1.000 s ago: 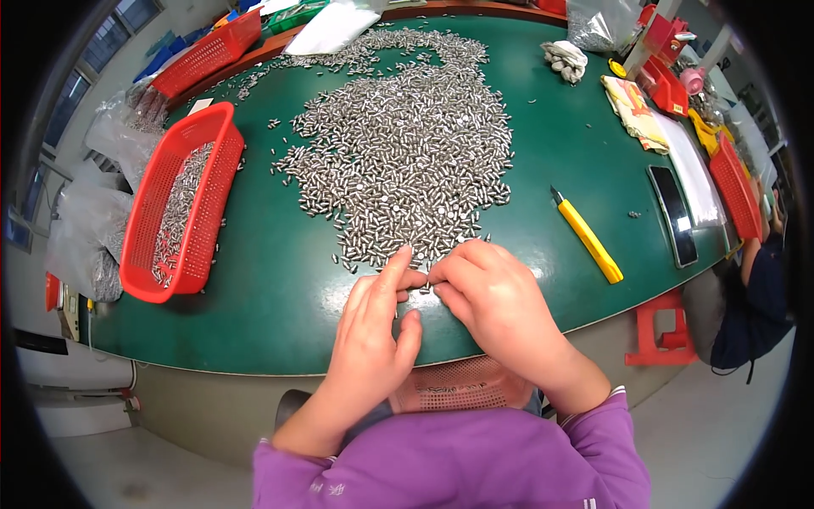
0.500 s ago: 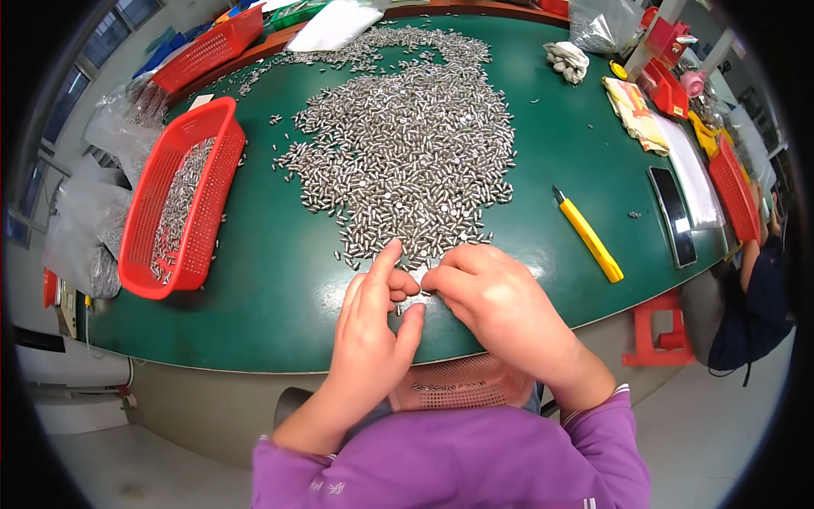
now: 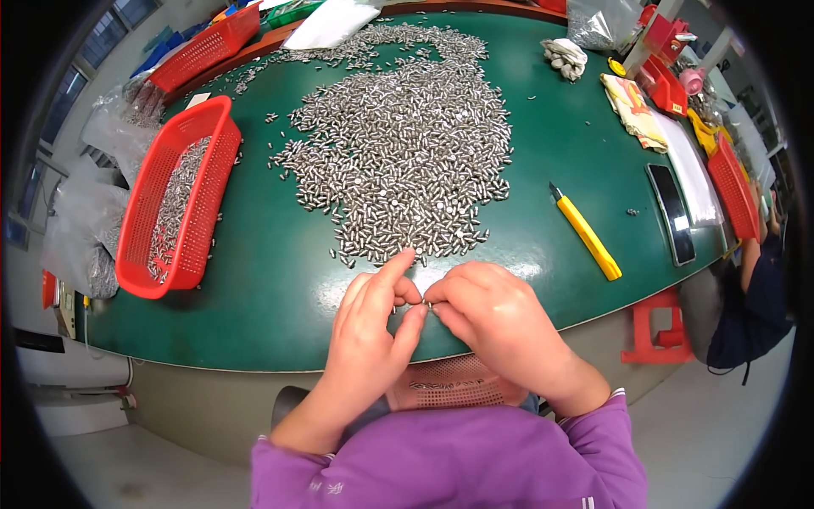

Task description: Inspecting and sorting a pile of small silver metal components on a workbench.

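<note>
A broad pile of small silvery metal pins [image 3: 407,153] with rounded ends covers the middle of the green table. In front of its near edge, my left hand [image 3: 365,327] is closed in a pinch, thumb against a curled finger, with another finger stretched toward the pile. Opposite it, my right hand [image 3: 500,322] pinches with thumb and forefinger. A tiny metal pin [image 3: 430,305] shows between the two sets of fingertips, which nearly touch. Part of it is hidden by the fingers.
A red perforated basket [image 3: 174,204] holding more pins stands at left. To the right lie a yellow utility knife [image 3: 587,233] with its blade out and a phone [image 3: 671,212]. A pinkish basket [image 3: 458,386] sits below the table's front edge. Gloves [image 3: 565,58] lie at the far right.
My right hand has drawn back slightly from the pile, and its thumb now shows. My left thumb has moved up to its curled finger, and the fingertips of both hands have come together around a pin.
</note>
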Available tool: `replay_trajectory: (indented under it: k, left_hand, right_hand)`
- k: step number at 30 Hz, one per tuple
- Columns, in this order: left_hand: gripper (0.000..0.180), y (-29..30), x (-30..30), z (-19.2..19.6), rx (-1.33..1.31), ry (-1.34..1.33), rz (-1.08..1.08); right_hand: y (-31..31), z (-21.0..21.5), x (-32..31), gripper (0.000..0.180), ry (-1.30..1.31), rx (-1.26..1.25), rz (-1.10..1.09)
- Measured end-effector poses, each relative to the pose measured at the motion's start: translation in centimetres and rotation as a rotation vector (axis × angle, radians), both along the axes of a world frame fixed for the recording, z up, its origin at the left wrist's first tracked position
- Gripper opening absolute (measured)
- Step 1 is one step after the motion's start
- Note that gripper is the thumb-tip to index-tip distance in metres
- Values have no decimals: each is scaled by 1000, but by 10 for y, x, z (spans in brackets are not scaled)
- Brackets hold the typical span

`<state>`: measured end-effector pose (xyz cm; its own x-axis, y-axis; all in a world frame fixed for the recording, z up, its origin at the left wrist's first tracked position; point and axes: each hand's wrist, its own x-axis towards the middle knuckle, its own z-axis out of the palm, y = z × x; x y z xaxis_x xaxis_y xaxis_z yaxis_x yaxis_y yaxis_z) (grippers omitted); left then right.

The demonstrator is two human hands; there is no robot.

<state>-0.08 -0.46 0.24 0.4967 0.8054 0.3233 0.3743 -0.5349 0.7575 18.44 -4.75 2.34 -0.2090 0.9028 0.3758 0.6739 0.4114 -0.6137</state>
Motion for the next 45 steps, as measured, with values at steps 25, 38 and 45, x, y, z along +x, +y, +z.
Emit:
replay_trajectory:
  k: [25, 38, 45]
  left_hand:
    - [61, 2, -3, 0, -25, -8, -10]
    - [63, 0, -4, -2, -34, -30, -12]
    - [71, -1, -11, 2, -73, -60, -39]
  right_hand:
    - [-3, -1, -11, 19, 14, -29, -70]
    - [-8, -13, -12, 23, 161, -46, -110]
    - [-4, -11, -14, 30, 98, 23, -104]
